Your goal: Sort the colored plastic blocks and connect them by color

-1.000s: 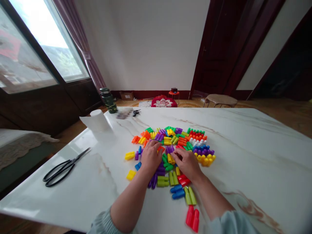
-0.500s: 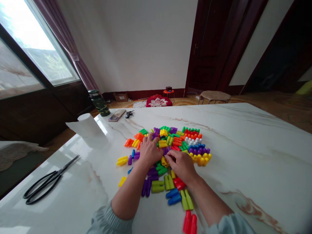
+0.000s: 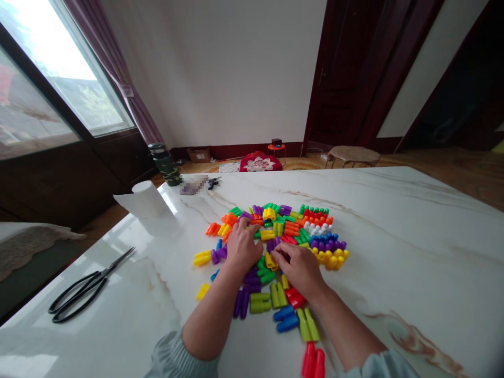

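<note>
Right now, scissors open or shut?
Shut. The scissors lie on the table left of the plastic blocks, blades together and tapering to one tip.

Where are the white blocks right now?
In the head view, the white blocks are at the right side of the colourful pile, between the orange row and the blue row, just beyond the person's right hand.
</note>
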The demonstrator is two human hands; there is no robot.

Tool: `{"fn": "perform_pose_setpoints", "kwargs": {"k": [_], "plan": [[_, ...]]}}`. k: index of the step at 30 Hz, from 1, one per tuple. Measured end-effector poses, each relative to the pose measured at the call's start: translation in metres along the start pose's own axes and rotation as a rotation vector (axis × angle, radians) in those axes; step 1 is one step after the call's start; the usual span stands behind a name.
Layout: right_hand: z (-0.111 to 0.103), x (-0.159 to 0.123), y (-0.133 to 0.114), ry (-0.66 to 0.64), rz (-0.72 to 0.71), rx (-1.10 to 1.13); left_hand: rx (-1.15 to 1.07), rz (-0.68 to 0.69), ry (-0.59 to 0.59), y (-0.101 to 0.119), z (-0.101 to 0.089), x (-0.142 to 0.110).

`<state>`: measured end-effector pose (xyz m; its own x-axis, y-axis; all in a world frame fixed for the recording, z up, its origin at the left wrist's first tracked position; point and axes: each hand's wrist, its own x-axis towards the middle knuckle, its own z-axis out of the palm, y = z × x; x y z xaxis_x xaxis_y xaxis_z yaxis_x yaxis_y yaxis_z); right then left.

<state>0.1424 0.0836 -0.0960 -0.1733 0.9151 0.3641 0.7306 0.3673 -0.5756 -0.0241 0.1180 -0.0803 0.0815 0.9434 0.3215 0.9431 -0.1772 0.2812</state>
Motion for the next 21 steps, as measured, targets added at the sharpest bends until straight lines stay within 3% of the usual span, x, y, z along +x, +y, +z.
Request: {"fn": "perform_pose_setpoints", "kwargs": {"k": [16,19,21], "plan": [[-0.0001,-0.0008,-0.0005,-0.021,0.028,0.027,0.077,-0.026,-0.086,0.0017,-0.0030,0.0032],[-0.0006,-0.0006,-0.0010,-0.010,0.029,0.101,-0.125,-0.043,-0.021,-0.0004,-0.0055,0.0060],[-0.0017,0.0001,-0.0025,0.029,0.036,0.209,-0.418,-0.116,0.051,0.0002,-0.0073,0.0075]]}}
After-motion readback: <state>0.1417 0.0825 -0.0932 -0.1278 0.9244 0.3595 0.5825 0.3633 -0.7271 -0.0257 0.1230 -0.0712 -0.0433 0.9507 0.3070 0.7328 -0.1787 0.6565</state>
